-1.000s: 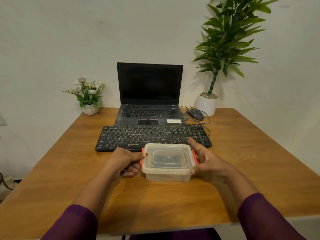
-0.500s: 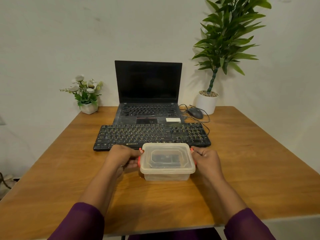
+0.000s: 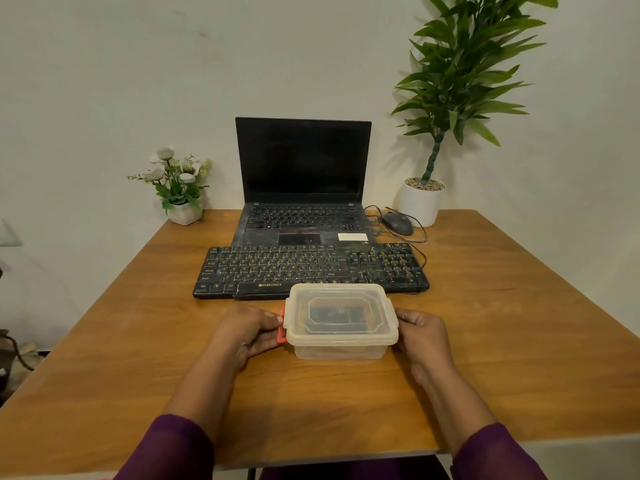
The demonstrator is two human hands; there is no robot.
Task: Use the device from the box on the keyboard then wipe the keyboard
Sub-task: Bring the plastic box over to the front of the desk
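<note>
At the middle of the brown wooden table (image 3: 519, 323), just at six o'clock from the black full-size keyboard (image 3: 308, 268): translucent rectangular plastic box (image 3: 341, 323), lid on, dark device (image 3: 337, 315) dimly visible inside. Curled against the box's nine o'clock end, left hand (image 3: 249, 329), fingertips pinching the red latch (image 3: 281, 327); curled round the three o'clock end, right hand (image 3: 420, 329), latch there hidden. Probably about to unclip the lid. Risk of a sudden pop on uneven release of the two latches, enough to jolt the box into the keyboard's front edge or tip the device out onto the wood. Risk too of a slip off the small latch, given so shallow a pinch. Hardly any gap between box and keyboard, touching or not impossible to tell. Farther off at twelve o'clock, open black laptop (image 3: 303, 168), screen dark, right behind the keyboard; at one o'clock, dark corded mouse (image 3: 398, 223) with loose cable, beside a tall green plant in a white pot (image 3: 420, 202); at eleven o'clock, small white pot of flowers (image 3: 180, 188). Cable liable to snag during wiping of the keyboard's three o'clock end.
</note>
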